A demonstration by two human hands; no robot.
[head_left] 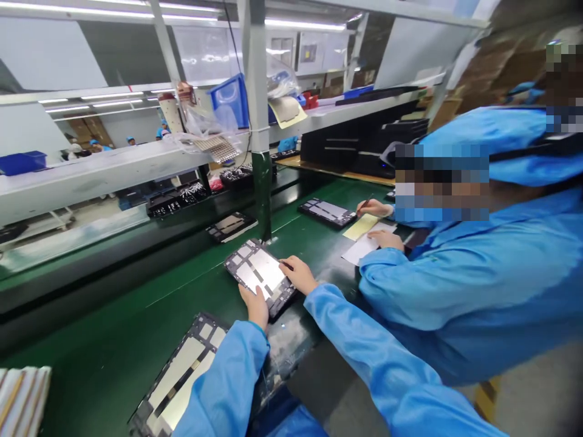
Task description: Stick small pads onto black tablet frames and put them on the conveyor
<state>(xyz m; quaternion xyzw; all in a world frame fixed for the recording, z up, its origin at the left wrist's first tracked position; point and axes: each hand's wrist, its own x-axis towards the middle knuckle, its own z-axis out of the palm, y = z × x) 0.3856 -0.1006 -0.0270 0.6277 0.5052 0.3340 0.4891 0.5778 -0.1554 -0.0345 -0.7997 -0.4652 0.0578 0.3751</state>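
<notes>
A tablet-like device frame with silvery panels and a dark strip is tilted up off the green bench in the middle. My left hand grips its near lower edge, thumb on the face. At the right edge is my right hand, its fingers pinched round a small dark tool whose tip is at the panel. A second, similar device frame lies at the lower left, partly hidden by my left sleeve.
A co-worker in blue sits at the right, hands over papers beside another device frame. One more frame lies near the post. White stacked pieces stand at the lower left. A shelf runs behind.
</notes>
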